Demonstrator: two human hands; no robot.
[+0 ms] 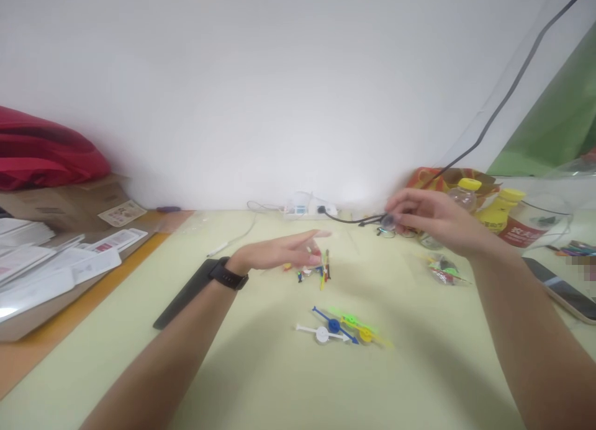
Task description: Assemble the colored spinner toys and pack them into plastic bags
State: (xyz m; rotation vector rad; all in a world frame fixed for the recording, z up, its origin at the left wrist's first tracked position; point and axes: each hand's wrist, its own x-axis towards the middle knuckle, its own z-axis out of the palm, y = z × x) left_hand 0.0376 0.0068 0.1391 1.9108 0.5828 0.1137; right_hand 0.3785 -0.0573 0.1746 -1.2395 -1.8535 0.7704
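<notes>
My right hand (pixel 431 219) is raised over the back right of the table, thumb and fingers pinched on a small round clear disc (pixel 387 221). With fingers stretched out and thumb apart, my left hand (pixel 282 251) hovers at a heap of small coloured plastic pieces (pixel 307 273), partly covering it. Nearer to me lie several arrow-shaped spinners: a white spinner (pixel 322 335), a blue spinner (pixel 334 325), a yellow spinner (pixel 365 335) and a green one (pixel 350 319), close together and partly overlapping. They are slightly blurred.
A clear bag of coloured pieces (pixel 444 272) lies beside my right forearm. Bottles with yellow caps (pixel 496 213) and a phone (pixel 561 287) are at the right. A power strip (pixel 302 206) sits by the wall; a black flat case (pixel 186 296) lies under my left wrist. Papers (pixel 69 262) cover the left.
</notes>
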